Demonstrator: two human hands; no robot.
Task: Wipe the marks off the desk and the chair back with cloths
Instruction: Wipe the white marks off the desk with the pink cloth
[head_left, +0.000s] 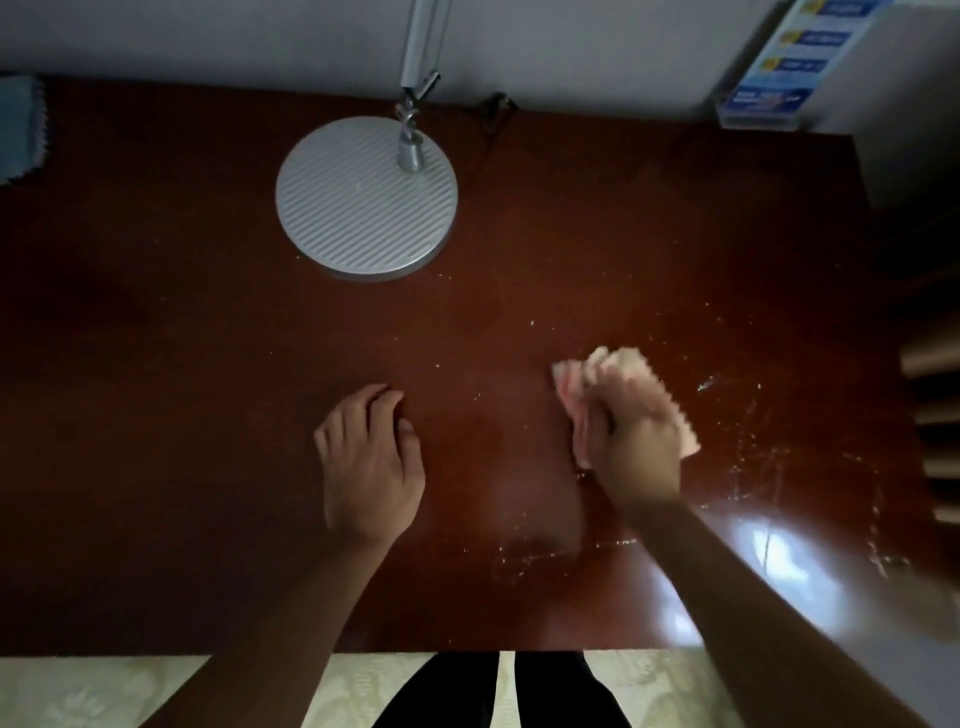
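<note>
A: Right grip (631, 439)?
B: Curled round a bunched pink cloth (613, 379), pressed to the reddish-brown surface (208, 364), right of centre. Cloth spilling out past the knuckles on the far side and along both edges of the hand. Blurred, so fingers hard to separate.

A: Left grip (369, 467)?
B: Holding nothing. Resting on the surface left of the cloth, well apart from it, fingers loosely bent, tips touching the wood.

A: Marks?
B: Pale scribbles and specks (753, 467) just right of the cloth and nearer, running toward the right edge. Faint line also near the front edge, between the two forearms. Glare patch at near right hiding part of them.

A: Anything else?
B: Round grey lamp base (363, 200) far, left of centre, stem cut off by the top of the view. Blue cloth (21, 130) at far left corner, cropped by the frame. Clear box with blue labels (779, 67) at far right, text unreadable. Slatted chair (930, 415) at right edge, only partly in view, dim.
</note>
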